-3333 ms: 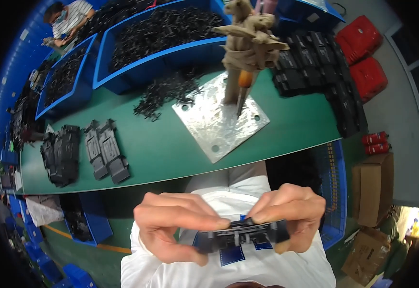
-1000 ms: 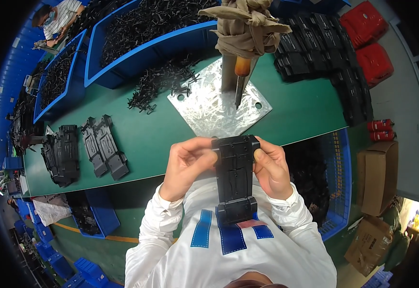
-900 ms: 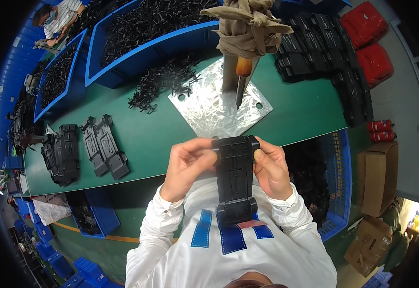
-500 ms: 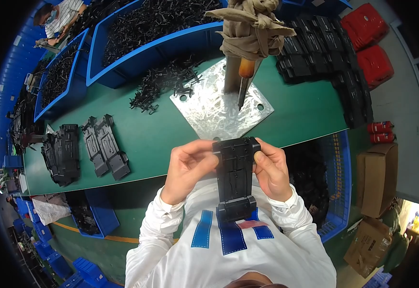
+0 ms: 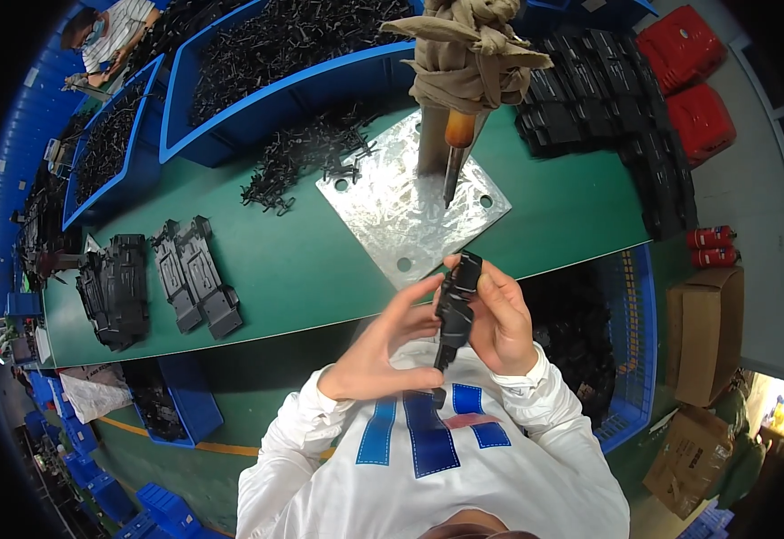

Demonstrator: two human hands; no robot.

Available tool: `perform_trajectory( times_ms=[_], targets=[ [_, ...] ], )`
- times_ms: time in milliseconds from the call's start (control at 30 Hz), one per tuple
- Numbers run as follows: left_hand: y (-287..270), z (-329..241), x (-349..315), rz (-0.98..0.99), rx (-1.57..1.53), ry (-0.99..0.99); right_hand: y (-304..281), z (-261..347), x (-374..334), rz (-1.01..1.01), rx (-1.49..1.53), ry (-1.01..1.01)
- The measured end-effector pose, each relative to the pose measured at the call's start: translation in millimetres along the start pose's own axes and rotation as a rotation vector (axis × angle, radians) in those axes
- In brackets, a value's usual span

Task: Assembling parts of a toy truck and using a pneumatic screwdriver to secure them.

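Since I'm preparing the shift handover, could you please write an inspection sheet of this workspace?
Surface: green table bearing a silver metal plate.
Job's things: black part held before the person's body; similar parts lie at left.
Clutter: pile of small black pieces beside a large blue bin.
Hands: right hand grips near the part's upper end; left hand spread beside it, contact unclear.
Cables: nothing seen.
Surroundings: co-worker upper left; cardboard boxes lower right.

Print (image 5: 697, 455) on torn carton (image 5: 677, 478), white sack (image 5: 95, 393): too small to read.
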State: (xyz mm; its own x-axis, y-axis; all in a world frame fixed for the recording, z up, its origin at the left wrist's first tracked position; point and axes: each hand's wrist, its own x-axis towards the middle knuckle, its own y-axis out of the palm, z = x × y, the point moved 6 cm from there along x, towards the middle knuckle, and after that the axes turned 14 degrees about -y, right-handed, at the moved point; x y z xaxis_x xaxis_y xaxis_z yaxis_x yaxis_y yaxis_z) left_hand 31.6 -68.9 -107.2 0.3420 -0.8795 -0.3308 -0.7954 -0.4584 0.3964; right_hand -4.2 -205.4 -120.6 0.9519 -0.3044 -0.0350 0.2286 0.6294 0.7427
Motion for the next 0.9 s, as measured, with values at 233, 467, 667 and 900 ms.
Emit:
perform_trajectory(
  times_ms=[233, 467, 667, 900],
  targets=[
    [6.2, 2.2, -2.9, -0.129, -0.065, 0.041, 13.1, -3.7, 2.7, 0.002, 0.093, 0.045],
    [-4.0, -7.5, -13.2, -0.346, 0.241, 0.121, 19.2, -12.5, 5.3, -0.021, 0.077, 0.104],
    [-17.9, -19.6, -24.0, -0.475, 0.316, 0.115, 28.0, -17.9, 17.0, 0.084, -0.021, 0.038],
    [-49.2, -55.3, -93.7, -0.825, 0.382, 0.129, 5.0, -27.2, 5.8, 0.009, -0.113, 0.036]
  ],
)
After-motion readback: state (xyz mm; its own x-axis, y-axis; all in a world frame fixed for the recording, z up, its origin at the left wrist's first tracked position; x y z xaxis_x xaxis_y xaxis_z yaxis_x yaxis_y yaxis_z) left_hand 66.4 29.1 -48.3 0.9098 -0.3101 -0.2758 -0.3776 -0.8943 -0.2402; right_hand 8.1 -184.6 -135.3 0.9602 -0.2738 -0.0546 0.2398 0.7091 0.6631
